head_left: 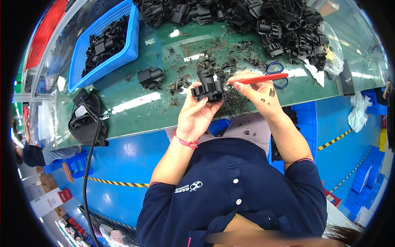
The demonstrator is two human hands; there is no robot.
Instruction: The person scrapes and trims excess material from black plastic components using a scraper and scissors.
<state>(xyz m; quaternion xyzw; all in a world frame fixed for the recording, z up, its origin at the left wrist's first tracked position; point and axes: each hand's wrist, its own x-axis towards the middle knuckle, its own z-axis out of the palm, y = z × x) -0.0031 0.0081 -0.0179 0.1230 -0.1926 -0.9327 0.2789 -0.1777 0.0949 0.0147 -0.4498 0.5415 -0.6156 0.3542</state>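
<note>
**Trimming a black plastic part over a green bench**

At the far left a red crate (45, 31) sits beside a blue basket (105, 41) that holds black plastic parts. Below the basket, at the near edge of the green bench (135, 111), lies a black bag (86, 119) with a cable hanging down from it. A single loose black part (150, 77) rests on the bench a little left of the hands.

The left hand (196, 115) comes up from below and is closed around a black plastic part (209, 87), fingers curled on its underside and thumb on its near face. The part is held just above the bench edge, its taller neck pointing away from the person.

The right hand (255, 92) is just beside it on the right, pinching a red-handled knife (263, 78) between thumb and fingers. The knife's long axis runs nearly level, left to right, and its tip meets the right upper edge of the held part. So the part lies directly left of the knife hand, touching the tip.

Thin black shavings (230, 103) litter the bench around both hands. Blue-handled scissors (277, 74) lie behind the knife, and a big heap of black parts (279, 29) fills the bench's far right.
</note>
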